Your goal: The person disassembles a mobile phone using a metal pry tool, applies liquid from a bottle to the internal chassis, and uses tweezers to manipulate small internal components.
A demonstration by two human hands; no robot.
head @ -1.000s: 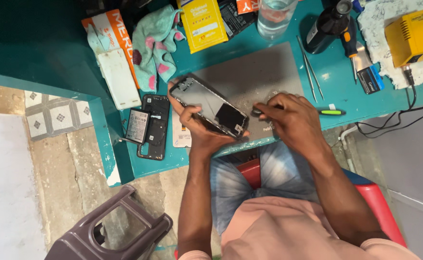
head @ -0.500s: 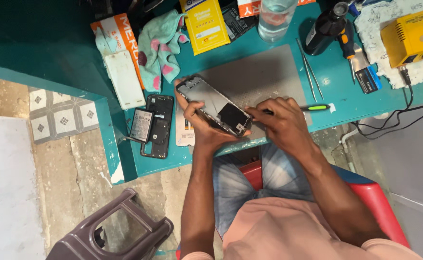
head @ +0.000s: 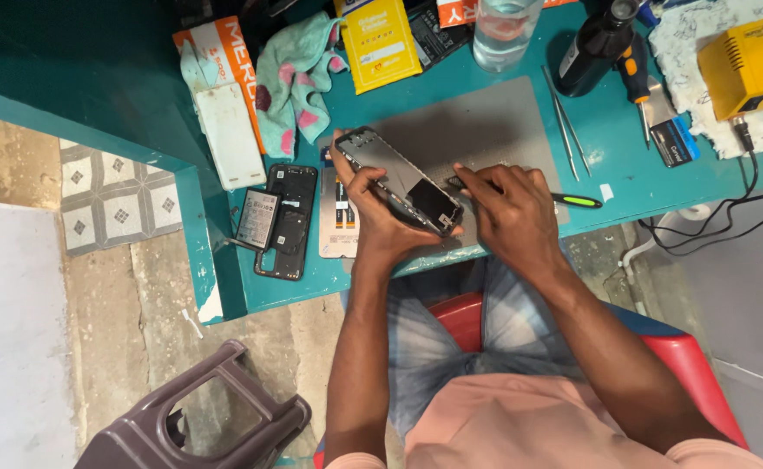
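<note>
Tool tip hidden behind right hand [head: 513, 211] pinching green-handled screwdriver [head: 572, 200], left hand [head: 374, 201] clamped around opened phone [head: 407, 181], grips unchanged from a second ago.

Setting: small phone-repair workshop. Evidence: teal worktop [head: 520, 104] with grey repair mat [head: 486, 130], tweezers [head: 564, 122], screwdriver [head: 638, 82], yellow soldering station [head: 750, 65], loose battery [head: 256, 220], opened phone [head: 288, 221].

Bare metal phone frame [head: 399, 178], matt grey mat [head: 494, 126], fluffy cloth [head: 299, 78]
</note>
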